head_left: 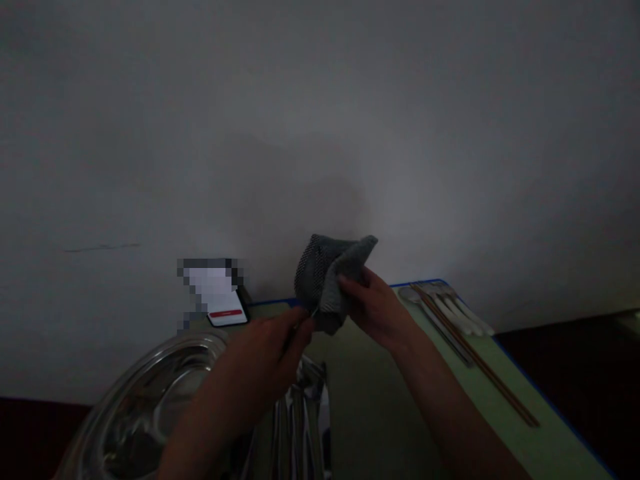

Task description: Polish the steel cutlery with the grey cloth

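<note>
- Head view: the cloth [333, 277] is bunched in midair over the table [373, 407], against a thin utensil [315, 311], mostly hidden.
- Left hand [273, 343]: fingers closed around the utensil; right hand [373, 303]: pinching the cloth.
- A loose grip or wet metal could let the utensil slip onto the cutlery [295, 427] below; a wide left sweep might knock the basin [127, 387].
- Farther right lie chopsticks [483, 361] and white-handled pieces [459, 316].
- Phone [215, 290], behind the basin: red strip, lettering too small to read; no brands legible.
</note>
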`<state>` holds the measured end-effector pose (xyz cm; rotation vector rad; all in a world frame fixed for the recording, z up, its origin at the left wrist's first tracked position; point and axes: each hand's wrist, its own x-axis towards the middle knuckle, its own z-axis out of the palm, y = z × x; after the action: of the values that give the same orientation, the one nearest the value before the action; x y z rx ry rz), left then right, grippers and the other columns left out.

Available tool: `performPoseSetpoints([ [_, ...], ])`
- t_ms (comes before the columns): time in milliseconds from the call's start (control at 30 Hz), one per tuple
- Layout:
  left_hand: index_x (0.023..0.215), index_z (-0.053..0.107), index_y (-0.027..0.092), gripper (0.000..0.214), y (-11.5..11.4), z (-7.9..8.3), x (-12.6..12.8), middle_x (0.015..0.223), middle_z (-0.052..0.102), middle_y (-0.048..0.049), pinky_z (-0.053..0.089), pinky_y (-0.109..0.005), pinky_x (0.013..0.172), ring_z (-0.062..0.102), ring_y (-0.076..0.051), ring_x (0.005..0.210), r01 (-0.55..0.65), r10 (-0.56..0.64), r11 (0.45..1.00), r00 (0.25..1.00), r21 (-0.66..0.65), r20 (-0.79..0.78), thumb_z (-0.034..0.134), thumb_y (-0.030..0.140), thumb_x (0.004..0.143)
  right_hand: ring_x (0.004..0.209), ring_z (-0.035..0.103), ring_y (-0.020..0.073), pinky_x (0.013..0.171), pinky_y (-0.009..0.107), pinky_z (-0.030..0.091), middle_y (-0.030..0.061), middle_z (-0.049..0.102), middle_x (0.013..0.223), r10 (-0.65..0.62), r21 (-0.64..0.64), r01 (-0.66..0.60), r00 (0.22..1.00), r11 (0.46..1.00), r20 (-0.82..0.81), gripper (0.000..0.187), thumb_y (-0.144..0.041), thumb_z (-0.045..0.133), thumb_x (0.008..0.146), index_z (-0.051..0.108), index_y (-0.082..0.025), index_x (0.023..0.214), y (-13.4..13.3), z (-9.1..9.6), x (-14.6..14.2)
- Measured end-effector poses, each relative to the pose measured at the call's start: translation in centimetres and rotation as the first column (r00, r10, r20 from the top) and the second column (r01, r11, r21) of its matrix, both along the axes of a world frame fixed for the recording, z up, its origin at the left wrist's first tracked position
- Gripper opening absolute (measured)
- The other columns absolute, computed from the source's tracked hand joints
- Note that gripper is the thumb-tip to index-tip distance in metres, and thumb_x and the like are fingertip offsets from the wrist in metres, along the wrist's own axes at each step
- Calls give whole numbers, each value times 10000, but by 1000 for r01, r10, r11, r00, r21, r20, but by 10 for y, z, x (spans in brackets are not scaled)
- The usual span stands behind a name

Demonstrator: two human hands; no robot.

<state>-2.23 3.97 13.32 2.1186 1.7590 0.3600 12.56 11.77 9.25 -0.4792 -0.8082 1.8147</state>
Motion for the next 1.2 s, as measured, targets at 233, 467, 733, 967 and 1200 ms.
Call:
performPoseSetpoints([
  [233, 1022, 545, 219, 289, 3, -11, 11, 820, 678, -54, 413, -291, 600, 648, -217, 705, 28, -33, 999, 990, -39, -136, 282, 289, 925, 723, 620, 140, 765, 301, 471, 31, 690, 803, -233, 151, 200, 941, 968, 247, 264, -343, 706, 645, 663, -152, 823, 10, -20, -3],
  [467, 992, 526, 228, 280, 4, -13, 10, 832, 669, -40, 424, -310, 625, 640, -214, 730, 55, -55, 998, 996, -2, -69, 260, 297, 936, 672, 565, 154, 667, 291, 443, 21, 608, 595, -564, 364, 431, 619, 826, 546, 400, -513, 522, 761, 650, -144, 674, 14, -20, 6],
  [733, 920, 528, 234, 272, -8, -3, -2, 780, 633, 4, 419, -286, 651, 597, -171, 735, 94, -92, 995, 995, -30, 45, 293, 371, 925, 756, 602, 133, 700, 269, 483, 32, 674, 806, -618, -10, 629, 767, 778, 170, 341, -470, 605, 710, 641, -158, 843, 14, -10, 4],
  [967, 974, 523, 195, 274, 3, -12, 18, 809, 667, -57, 416, -310, 604, 632, -217, 706, 36, -36, 999, 994, -3, -99, 264, 276, 933, 691, 635, 140, 702, 294, 517, 41, 692, 805, -409, -286, 393, 913, 874, 3, 295, -409, 607, 740, 633, -154, 884, -2, -15, -25],
  [1200, 979, 538, 208, 263, 4, -9, 8, 835, 678, -56, 431, -299, 625, 643, -215, 728, 3, -3, 1000, 994, -3, -110, 286, 258, 924, 795, 649, 156, 810, 309, 502, 55, 704, 875, -334, -335, 293, 940, 896, -71, 241, -349, 627, 734, 644, -139, 851, -9, -11, -32],
])
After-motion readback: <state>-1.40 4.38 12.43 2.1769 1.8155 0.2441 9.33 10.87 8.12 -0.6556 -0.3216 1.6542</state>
